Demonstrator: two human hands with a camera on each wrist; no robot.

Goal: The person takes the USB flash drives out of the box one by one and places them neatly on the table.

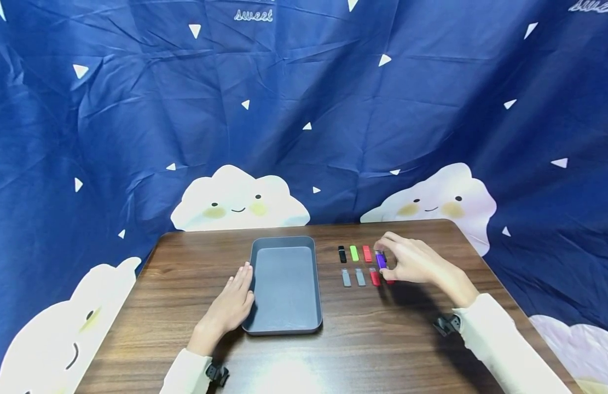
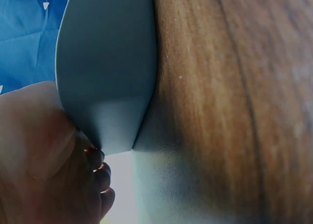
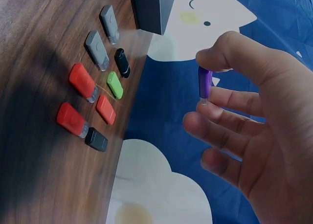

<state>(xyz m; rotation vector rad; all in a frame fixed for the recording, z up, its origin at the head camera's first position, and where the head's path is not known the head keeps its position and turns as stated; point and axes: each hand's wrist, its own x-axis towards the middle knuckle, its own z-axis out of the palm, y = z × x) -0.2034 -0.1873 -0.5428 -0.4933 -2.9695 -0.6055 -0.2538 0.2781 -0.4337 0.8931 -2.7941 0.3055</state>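
My right hand [image 1: 414, 260] pinches a purple USB flash drive [image 3: 204, 82] between thumb and fingertips, lifted over the table's right side. Below it, in the right wrist view, lie two rows of flash drives: grey ones [image 3: 97, 50], red ones [image 3: 81, 80], a green one [image 3: 115, 85], a slim black one [image 3: 122, 62] and a short black one [image 3: 96, 139]. In the head view, my left hand [image 1: 230, 301], fingers straight, touches the left side of a shallow grey tray [image 1: 286, 295]. Nothing lies in the tray.
The brown wooden table [image 1: 185, 295] carries the tray near its middle and the drives to the right. Behind it hangs a blue curtain [image 1: 304, 98] with white clouds and triangles. Each wrist wears a small black camera [image 1: 446, 324].
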